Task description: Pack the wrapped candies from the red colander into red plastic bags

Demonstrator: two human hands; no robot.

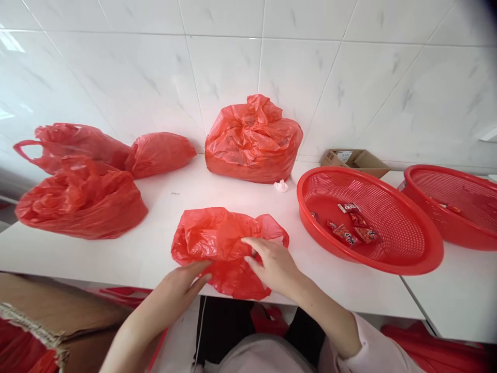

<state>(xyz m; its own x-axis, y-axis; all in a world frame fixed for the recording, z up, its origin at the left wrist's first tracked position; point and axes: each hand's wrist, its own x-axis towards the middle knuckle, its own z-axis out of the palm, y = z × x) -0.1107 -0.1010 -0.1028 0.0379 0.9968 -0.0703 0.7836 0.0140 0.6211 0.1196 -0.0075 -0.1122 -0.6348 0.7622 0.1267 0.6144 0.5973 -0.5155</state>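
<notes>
A thin red plastic bag lies crumpled near the front edge of the white table, in front of me. My left hand reaches to its near left side, thumb and fingers apart, the fingertips against the plastic. On the bag's right part rests my right hand, its thumb and forefinger spread with a gap between them. The other fingers of that hand are partly hidden. What the bag holds, if anything, I cannot make out.
Full red bags stand at the left and against the wall. To the right is a red plastic colander with several small snack packets, another red basket and an open carton. A cardboard box is lower left.
</notes>
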